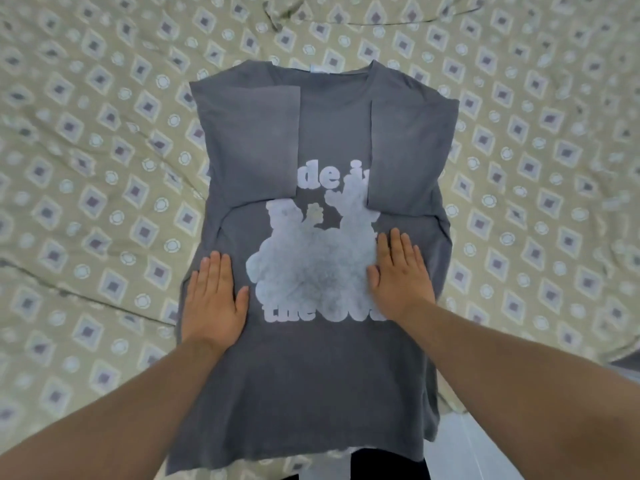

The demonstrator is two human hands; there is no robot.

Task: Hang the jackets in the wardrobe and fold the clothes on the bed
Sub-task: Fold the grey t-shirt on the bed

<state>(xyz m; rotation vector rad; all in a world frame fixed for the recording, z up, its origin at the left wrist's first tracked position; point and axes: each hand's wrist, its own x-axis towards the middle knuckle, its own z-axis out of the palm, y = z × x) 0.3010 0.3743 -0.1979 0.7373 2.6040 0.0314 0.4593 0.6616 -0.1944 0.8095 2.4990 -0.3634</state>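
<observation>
Looking down from the head camera, one grey T-shirt (pixel 311 393) lies face up on a bed (pixel 86 150) covered in a pale green sheet patterned with diamonds and circles. Its collar points away from the person and its hem hangs over the near edge of the bed. Two short sleeves are folded inward over the chest, one from each side, partly covering the white printed lettering and the cloud-like graphic in the middle. This narrows the shirt into a rough rectangle, which looks like preparation for folding it up lengthwise.

Two bare hands press flat on the shirt, one on each side of the graphic. The left hand (pixel 213 299) rests near the shirt's left edge, fingers straight and held close together, thumb out. The right hand (pixel 398 271) lies over the right part of the print, fingers straight and slightly spread. Neither hand grips any fabric; they seem to be smoothing the cloth and holding it steady.

A strip of pale tiled floor (pixel 485 445) shows at the lower right. No jackets or wardrobe appear in view.
</observation>
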